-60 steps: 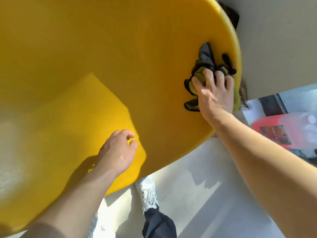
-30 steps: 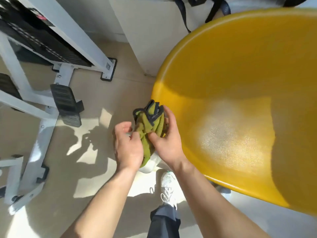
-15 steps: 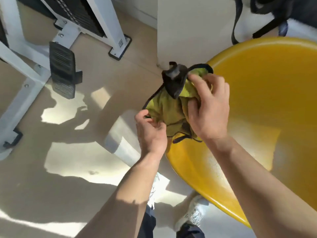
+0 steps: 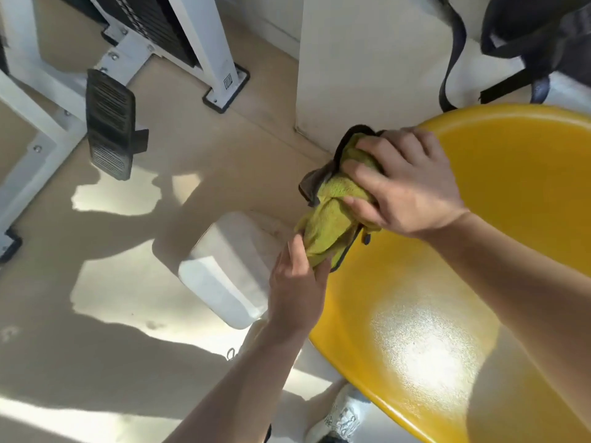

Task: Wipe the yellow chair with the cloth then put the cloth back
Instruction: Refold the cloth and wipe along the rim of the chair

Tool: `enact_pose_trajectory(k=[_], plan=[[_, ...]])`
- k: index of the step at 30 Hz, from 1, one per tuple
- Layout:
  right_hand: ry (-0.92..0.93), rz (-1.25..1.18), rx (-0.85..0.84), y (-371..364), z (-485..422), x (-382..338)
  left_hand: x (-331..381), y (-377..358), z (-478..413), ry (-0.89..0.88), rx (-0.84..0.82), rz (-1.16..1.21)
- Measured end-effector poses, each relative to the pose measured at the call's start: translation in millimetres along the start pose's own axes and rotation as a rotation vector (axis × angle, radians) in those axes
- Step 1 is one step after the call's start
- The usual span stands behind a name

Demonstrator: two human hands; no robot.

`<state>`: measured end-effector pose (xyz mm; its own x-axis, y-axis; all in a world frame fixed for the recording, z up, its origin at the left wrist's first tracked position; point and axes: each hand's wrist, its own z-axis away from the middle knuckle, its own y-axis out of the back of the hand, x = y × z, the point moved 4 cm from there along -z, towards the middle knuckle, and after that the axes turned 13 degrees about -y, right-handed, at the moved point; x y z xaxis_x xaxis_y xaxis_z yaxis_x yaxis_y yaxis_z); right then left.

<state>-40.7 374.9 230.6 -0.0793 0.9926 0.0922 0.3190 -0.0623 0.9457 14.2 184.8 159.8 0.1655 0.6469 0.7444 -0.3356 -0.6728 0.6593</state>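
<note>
Head view showed the right hand (image 4: 412,187) and left hand (image 4: 297,289) both gripping the cloth (image 4: 332,219). A slack regrip might have dropped it off the yellow chair (image 4: 511,193).

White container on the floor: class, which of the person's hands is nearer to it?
Left. The left hand is beside the white container, pinching the cloth at its lower end; the right hand grips it higher, over the yellow chair.
</note>
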Motion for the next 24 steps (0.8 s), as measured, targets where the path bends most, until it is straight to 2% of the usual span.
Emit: enact_pose_trajectory(k=[3,7,8,10,12,14,15,19,21,24], plan=[[-0.248,0.001,0.044,4.2,-2.5,28.2,32.5,11.0,-24.3,-0.129,0.078,-0.063],[-0.537,-0.149,0.050,-1.2,-2.8,14.2,81.2,6.4,-85.5,-0.278,-0.023,-0.151],[-0.541,-0.198,0.047,-3.6,-4.5,6.4,84.3,4.0,-93.9,-0.317,-0.044,-0.213],[-0.427,-0.211,0.000,-6.4,-8.2,0.3,74.6,3.3,-93.5,-0.318,-0.093,-0.273],[-0.252,-0.112,-0.041,-5.4,-11.9,15.0,55.8,5.5,-78.5,-0.311,-0.118,-0.329],[-0.201,-0.021,-0.004,-4.8,-16.6,43.2,41.4,7.6,-63.3,-0.305,-0.132,-0.362],[-0.250,0.002,0.025,-4.6,-17.1,60.4,38.0,8.1,-58.9,-0.270,-0.140,-0.349],[-0.656,-0.041,0.120,-4.4,-9.7,96.6,38.3,6.1,-57.1,-0.189,-0.173,-0.327],[-0.673,-0.121,0.107,-9.9,-13.4,80.6,42.0,6.1,-63.9,-0.172,-0.196,-0.332],[-0.564,-0.189,0.037,-15.7,-19.6,60.7,54.8,6.1,-79.8,-0.165,-0.215,-0.359]])
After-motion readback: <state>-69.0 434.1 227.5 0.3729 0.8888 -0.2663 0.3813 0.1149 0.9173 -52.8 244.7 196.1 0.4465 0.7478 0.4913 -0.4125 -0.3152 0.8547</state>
